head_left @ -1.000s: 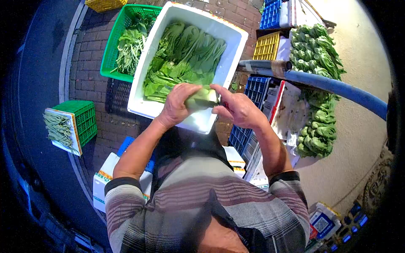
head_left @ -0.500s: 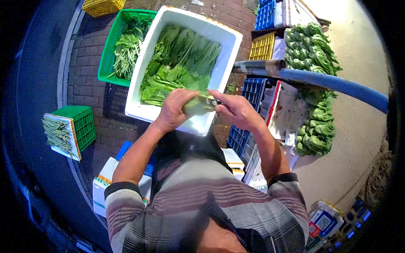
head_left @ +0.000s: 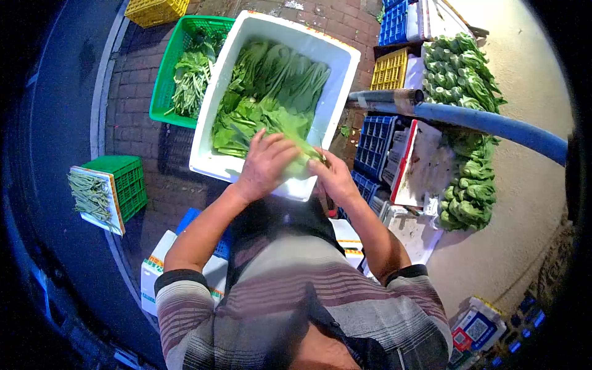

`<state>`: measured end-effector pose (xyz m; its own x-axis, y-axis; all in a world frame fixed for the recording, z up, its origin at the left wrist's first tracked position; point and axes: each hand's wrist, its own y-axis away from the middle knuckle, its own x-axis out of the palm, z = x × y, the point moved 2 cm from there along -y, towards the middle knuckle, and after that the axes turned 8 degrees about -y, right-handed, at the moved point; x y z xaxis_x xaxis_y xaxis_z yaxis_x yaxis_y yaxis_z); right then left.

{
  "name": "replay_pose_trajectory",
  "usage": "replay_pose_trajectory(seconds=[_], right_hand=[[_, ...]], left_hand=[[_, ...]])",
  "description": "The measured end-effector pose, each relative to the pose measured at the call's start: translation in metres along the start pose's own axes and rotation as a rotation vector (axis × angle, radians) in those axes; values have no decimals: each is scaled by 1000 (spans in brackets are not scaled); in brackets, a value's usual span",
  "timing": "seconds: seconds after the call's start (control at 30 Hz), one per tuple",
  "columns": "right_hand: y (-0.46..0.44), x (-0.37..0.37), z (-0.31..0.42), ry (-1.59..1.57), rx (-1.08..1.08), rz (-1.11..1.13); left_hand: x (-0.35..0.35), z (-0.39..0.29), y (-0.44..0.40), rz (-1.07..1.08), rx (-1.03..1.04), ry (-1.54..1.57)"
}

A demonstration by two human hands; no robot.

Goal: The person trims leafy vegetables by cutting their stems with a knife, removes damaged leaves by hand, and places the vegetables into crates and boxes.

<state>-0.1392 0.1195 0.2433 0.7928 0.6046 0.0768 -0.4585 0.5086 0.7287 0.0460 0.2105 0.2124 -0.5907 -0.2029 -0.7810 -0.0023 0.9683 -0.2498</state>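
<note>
A bunch of leafy green vegetable lies over the near part of a white foam box, its leaves pointing up and away. My right hand pinches it at the stem end. A tool with a red handle hangs below that hand; its blade is hard to make out. My left hand rests against the left side of the leaves, fingers stretched and slightly apart, partly blurred. More greens fill the box beneath.
A green basket of greens stands left of the box. Farther left, long beans lie on a white lid by a green crate. On the right are blue crates, a blue pole and piled greens.
My left hand has let go of the stem end, its fingers now stretched over the leaves. My right hand has moved slightly down, and the leaves now spread toward the box. The red handle has come into view.
</note>
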Motion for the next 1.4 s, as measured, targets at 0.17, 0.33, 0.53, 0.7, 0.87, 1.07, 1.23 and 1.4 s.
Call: replay_pose_trajectory(seconds=[0.17, 0.33, 0.53, 0.7, 0.87, 1.07, 1.23, 1.4], right_hand=[[-2, 6, -22, -82, -50, -31], [-12, 8, -74, 128, -452, 4], [-8, 22, -98, -17, -430, 16], [-21, 22, -109, 301, -455, 58], [-26, 14, -90, -49, -210, -224], [-33, 3, -99, -71, -328, -229], [-23, -3, -108, -40, -291, -183], [-28, 0, -120, 68, -279, -133]], left_hand=[[-20, -17, 22, -38, -191, 20], [4, -24, 108, -159, -1137, 733], [60, -20, 87, -456, -1234, 2065], [101, 13, 78, -421, -1207, 1951], [118, 21, 52, -376, -1135, 1619], [125, 3, 36, -299, -1037, 1402], [108, 3, 51, -216, -870, 2219], [135, 13, 82, -159, -1115, 2076]])
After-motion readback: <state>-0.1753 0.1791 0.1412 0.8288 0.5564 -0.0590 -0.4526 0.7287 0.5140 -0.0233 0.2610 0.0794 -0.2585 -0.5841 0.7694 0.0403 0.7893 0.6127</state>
